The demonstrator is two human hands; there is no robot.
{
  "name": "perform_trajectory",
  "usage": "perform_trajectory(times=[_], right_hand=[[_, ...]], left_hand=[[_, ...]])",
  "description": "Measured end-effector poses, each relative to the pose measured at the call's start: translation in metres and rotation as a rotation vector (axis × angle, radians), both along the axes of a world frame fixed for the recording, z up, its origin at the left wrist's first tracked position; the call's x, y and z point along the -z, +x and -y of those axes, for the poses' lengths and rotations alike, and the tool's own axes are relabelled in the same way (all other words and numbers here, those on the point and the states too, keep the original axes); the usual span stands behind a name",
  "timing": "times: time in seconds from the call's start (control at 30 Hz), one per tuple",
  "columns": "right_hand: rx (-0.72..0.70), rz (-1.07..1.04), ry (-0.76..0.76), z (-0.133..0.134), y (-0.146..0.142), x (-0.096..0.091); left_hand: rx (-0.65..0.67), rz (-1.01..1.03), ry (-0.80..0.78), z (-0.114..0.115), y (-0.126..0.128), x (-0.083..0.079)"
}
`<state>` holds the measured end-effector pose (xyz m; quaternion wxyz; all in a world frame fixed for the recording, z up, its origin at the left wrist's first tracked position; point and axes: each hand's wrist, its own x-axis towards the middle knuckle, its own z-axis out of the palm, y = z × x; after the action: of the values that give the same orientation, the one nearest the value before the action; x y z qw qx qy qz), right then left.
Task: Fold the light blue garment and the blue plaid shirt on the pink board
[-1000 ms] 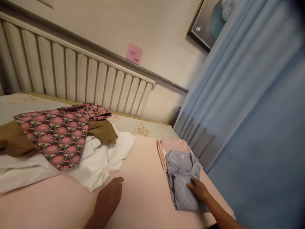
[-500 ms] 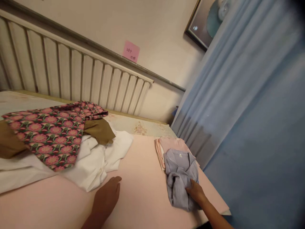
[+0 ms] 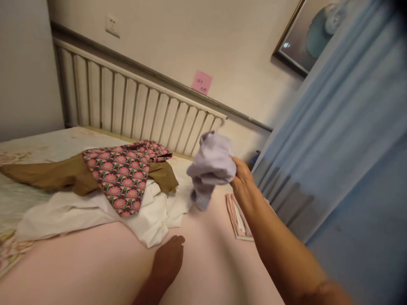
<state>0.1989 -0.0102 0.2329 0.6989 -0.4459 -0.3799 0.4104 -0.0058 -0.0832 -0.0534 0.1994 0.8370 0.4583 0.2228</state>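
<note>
My right hand (image 3: 243, 173) is closed on a bunched lavender-grey shirt (image 3: 214, 159), held up in the air above the bed and slightly blurred by motion. Part of the shirt hangs down below the grip. Low in the view, my left hand (image 3: 170, 256) hovers over or rests on the pink sheet (image 3: 203, 262), empty, its fingers loosely extended. Just beyond it lies white clothing (image 3: 149, 220). A pink-flowered dark cloth (image 3: 124, 178) and a brown garment (image 3: 68, 171) are spread across that. Folded pink clothing (image 3: 237, 218) sits at the right, partly hidden by my right forearm.
A white radiator (image 3: 143, 101) runs along the wall behind the bed. A blue curtain (image 3: 330, 148) hangs close on the right. Above are a pink note (image 3: 202, 82), a wall socket (image 3: 112, 26) and a framed picture (image 3: 295, 42).
My right hand has lifted the lavender-grey shirt off the bed beside the folded pink clothing and carried it up and leftward, bunching it. The camera has turned slightly left.
</note>
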Motion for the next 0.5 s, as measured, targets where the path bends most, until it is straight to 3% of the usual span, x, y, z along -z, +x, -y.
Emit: perform_trajectory(times=[0.1, 0.17, 0.23, 0.3, 0.4, 0.5], right_hand=[[-0.145, 0.027, 0.172, -0.043, -0.061, -0.025], [-0.24, 0.123, 0.147, -0.058, -0.096, -0.014], [-0.304, 0.343, -0.025, -0.064, -0.118, 0.017], [-0.265, 0.598, -0.252, -0.063, -0.121, 0.058], [-0.121, 0.733, -0.411, -0.052, -0.093, 0.119], [-0.008, 0.815, -0.509, -0.038, -0.053, 0.166]], left_hand=[[0.013, 0.07, 0.03, 0.001, -0.001, 0.005], [0.019, 0.104, 0.045, 0.002, -0.001, 0.007], [0.029, 0.122, 0.048, 0.002, -0.003, 0.008], [0.035, 0.125, 0.025, 0.003, -0.005, 0.005], [0.023, 0.131, -0.041, 0.004, -0.007, -0.004], [0.0, 0.138, -0.104, 0.005, -0.009, -0.014]])
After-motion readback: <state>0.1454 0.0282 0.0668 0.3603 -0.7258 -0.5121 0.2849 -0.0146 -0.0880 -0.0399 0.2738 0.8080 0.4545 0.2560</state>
